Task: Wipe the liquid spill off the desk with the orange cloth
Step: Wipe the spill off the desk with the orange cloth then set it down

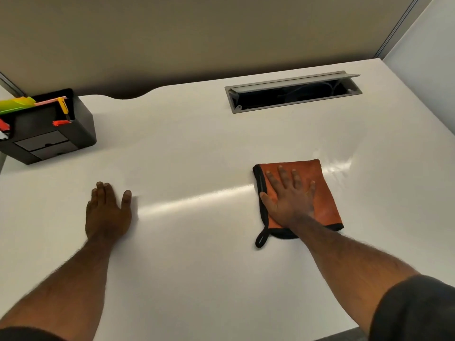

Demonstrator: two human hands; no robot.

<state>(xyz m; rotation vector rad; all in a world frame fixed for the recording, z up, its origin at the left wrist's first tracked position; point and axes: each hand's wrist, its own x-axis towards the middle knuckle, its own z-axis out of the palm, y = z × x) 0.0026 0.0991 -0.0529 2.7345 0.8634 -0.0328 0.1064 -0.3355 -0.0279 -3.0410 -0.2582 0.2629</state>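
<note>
Bare white desk [197, 148] around the orange cloth [322, 193] (right hand [288, 200] flat, fingers [283, 173] splayed).

Bare desk [197, 148] open between both hands, black organizer [49, 129] far left, open cable hatch [293, 93] behind cloth [325, 193]

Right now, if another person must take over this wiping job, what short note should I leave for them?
Left hand: flat and open on the bare desk, holding nothing.
Right hand: spread flat, pressing the folded orange cloth onto the desk.
Spill: shiny wet streaks remain just beyond the cloth's far right corner.
Done: cloth is down beside the spill.
Left: push the cloth forward and right over the streaks, then check for shine. The open cable hatch lies further back; keep liquid away from it.
</note>
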